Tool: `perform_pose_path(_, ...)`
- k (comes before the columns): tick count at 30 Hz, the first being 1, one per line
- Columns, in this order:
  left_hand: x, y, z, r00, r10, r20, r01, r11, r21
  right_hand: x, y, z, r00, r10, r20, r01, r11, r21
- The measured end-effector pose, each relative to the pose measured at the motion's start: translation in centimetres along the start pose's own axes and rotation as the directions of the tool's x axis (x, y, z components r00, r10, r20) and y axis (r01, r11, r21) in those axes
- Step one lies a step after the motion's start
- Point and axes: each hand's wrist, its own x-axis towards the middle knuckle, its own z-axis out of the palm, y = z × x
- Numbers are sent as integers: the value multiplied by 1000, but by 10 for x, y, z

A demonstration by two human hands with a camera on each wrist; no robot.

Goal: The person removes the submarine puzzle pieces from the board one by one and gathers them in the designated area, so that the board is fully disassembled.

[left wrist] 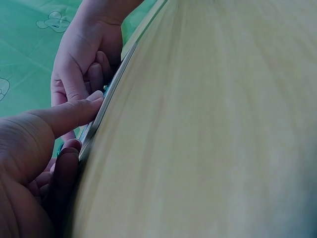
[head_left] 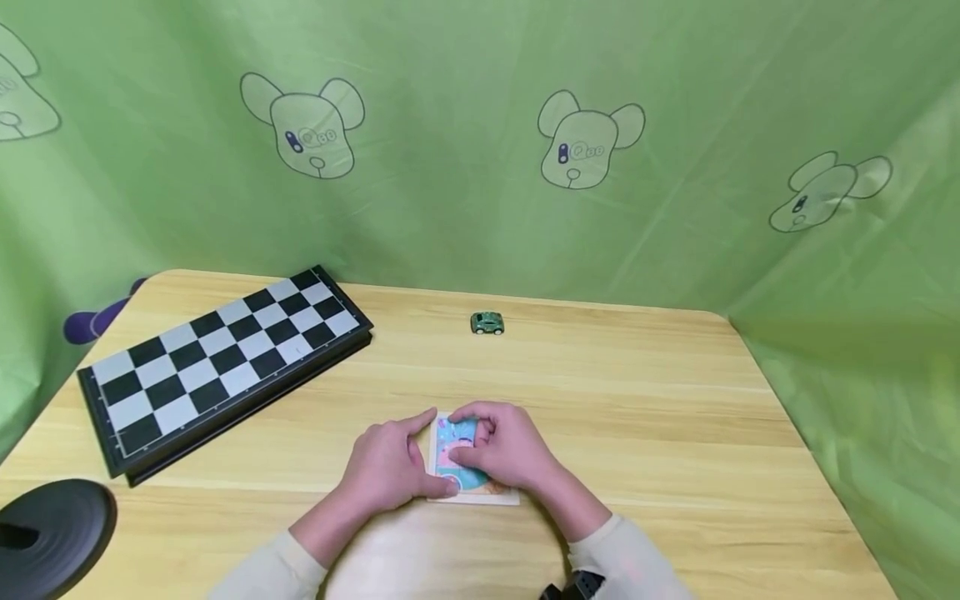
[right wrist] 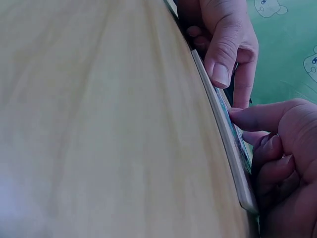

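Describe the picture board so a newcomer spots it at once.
Find the near side of the wooden table, right of the checkerboard. There, touched by the left hand and partly covered by the right hand, lies the picture board. Its blue and pink picture sets it apart from the black-and-white checkerboard and green toy car.

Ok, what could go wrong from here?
The left hand has its thumb on the near-left corner of the picture board; if it eases off, the board might slide as the right hand touches it. The right hand also hides part of the board, so a flaw there could go unseen in the head view.
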Motion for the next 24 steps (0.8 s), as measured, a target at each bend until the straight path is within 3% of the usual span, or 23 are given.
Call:
perform_pose_path(15, 0, 1, 0, 1000, 3, -5, -2, 1000, 22, 0, -9, -3, 999, 43, 4, -42, 999, -18)
perform_pose_path(24, 0, 0, 0, 1000, -1, -7, 1, 999, 34, 3, -13, -3, 996, 69, 51, -66, 996, -60)
